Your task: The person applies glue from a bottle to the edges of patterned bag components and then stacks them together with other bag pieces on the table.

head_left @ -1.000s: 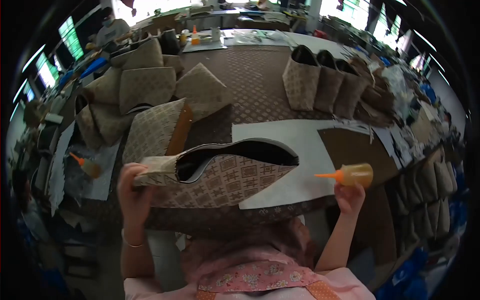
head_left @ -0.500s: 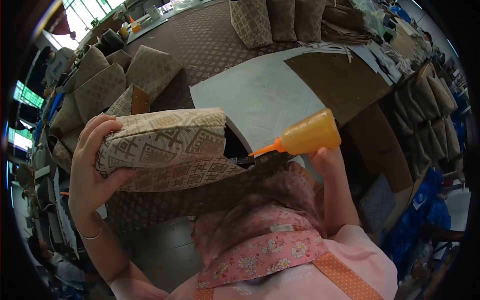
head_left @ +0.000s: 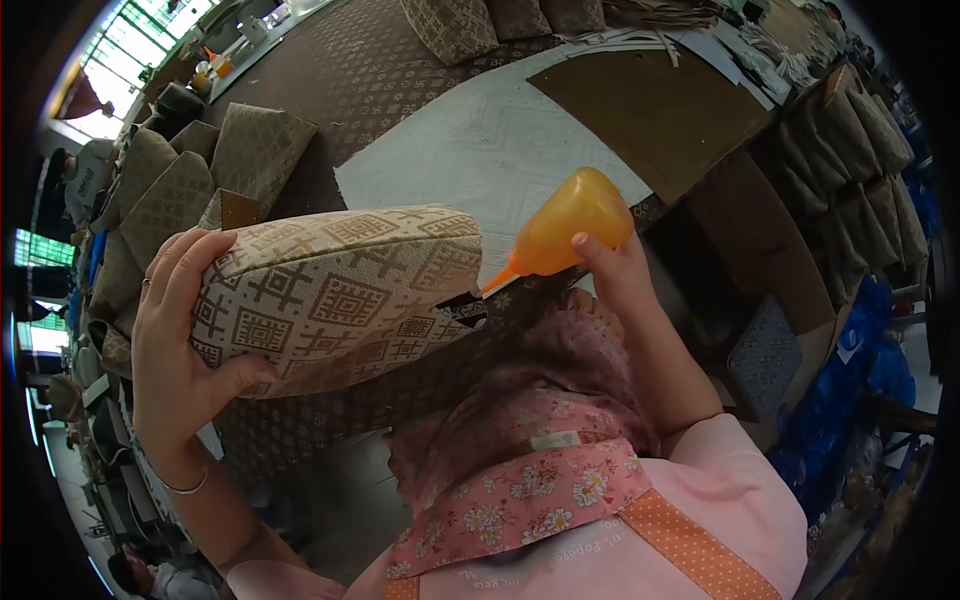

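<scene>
Two hands busy: left hand (head_left: 175,340) fingers wrapped round the patterned pouch (head_left: 340,295), raised off the surface (head_left: 400,90). Right hand (head_left: 610,275) fingers grip the orange bottle (head_left: 570,225), nozzle at the pouch's open edge. My advice: steady pouch, light squeeze, thin bead.

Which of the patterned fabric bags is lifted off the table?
The bag gripped in the left hand, with the orange glue bottle nozzle at its open end. The other bags rest on the brown table behind it.
</scene>
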Motion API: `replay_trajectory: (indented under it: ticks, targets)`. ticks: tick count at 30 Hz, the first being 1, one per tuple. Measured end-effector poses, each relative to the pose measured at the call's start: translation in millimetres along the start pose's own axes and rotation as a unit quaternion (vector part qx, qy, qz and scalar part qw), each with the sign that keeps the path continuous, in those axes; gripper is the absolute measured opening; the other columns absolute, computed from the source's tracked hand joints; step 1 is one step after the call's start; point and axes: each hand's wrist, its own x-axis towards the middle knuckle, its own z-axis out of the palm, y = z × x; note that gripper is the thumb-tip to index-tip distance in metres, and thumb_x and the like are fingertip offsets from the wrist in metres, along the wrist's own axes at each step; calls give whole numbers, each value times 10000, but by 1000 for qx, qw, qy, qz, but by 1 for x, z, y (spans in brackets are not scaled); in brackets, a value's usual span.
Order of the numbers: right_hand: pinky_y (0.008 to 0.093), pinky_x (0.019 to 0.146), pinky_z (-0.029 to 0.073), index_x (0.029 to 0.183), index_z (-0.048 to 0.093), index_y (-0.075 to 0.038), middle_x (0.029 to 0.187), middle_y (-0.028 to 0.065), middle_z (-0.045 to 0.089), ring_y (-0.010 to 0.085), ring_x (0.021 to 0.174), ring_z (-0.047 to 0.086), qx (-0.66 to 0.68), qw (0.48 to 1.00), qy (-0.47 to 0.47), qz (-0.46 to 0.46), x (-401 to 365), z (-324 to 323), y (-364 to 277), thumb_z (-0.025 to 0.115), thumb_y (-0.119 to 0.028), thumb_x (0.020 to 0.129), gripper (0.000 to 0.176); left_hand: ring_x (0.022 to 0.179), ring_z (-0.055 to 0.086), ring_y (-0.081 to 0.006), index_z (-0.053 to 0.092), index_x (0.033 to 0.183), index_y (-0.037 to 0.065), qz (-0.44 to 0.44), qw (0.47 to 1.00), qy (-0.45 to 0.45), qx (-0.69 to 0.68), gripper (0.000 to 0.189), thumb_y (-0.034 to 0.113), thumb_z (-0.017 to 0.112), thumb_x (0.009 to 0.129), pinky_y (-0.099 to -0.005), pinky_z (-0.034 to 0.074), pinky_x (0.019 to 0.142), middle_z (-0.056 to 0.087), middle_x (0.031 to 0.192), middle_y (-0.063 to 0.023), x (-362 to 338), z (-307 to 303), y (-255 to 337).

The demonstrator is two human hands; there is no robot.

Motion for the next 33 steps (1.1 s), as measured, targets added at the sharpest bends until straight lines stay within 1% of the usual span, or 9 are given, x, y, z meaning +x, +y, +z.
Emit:
replay_trajectory:
  ticks: [2,4,8,10,13,14,16,22,33]
  targets:
    - [326,871,464,1283,398,-15,1137,82,540,178,1041,537,-15,999,25,22,4,6,-2,696,-202,793,602,1155,477,-355,515,1197,34,1,1000,-4,2,961,687,690,514,-441,394,947,516,1204,-165,4,1,1]
    - [329,832,502,1286,391,-14,1138,90,542,186,1032,555,0,994,65,82,10,8,-1,692,-185,797,598,1157,476,-355,516,1196,33,0,1000,-8,5,963,691,687,514,-441,394,947,516,1204,-166,6,2,2]
    - [339,811,521,1298,376,-17,1130,97,548,201,1021,568,83,989,32,115,17,3,8,702,-188,790,627,1163,471,-355,519,1199,38,3,1000,-15,25,964,703,674,518,-448,392,948,516,1205,-169,7,2,8]
    - [329,789,531,1304,364,-22,1122,106,551,207,1005,579,78,994,3,73,18,-1,11,711,-190,786,646,1166,469,-354,520,1201,41,2,999,-21,26,964,707,671,520,-450,391,949,515,1207,-170,6,2,9]
    - [316,765,539,1299,365,-21,1113,110,553,202,984,589,58,996,-33,51,21,-5,8,722,-185,777,654,1171,466,-355,520,1205,46,-2,999,-21,34,963,708,670,522,-453,387,954,514,1213,-167,4,2,8]
    - [316,765,539,1299,365,-21,1113,110,553,202,984,589,59,996,-31,52,22,-4,6,722,-185,777,654,1172,465,-356,521,1205,47,-4,999,-19,33,961,703,675,520,-455,386,956,514,1216,-167,4,3,7]
    - [304,726,549,1284,371,-13,1101,108,557,195,958,599,-22,998,11,56,23,0,2,740,-179,764,659,1173,464,-357,521,1205,48,-5,999,-19,33,960,698,681,518,-456,384,958,514,1218,-166,3,4,7]
    - [296,705,555,1271,373,1,1097,106,558,184,950,601,-41,999,34,-2,28,6,3,746,-198,768,657,1172,464,-358,515,1212,49,-8,999,-14,37,954,665,711,511,-460,383,957,517,1216,-162,1,5,7]
    - [310,722,554,1283,369,-9,1109,102,557,189,965,596,-28,999,28,14,30,0,9,730,-200,785,644,1157,474,-355,518,1206,49,2,999,-15,31,915,636,720,533,-454,389,950,527,1199,-158,2,5,13]
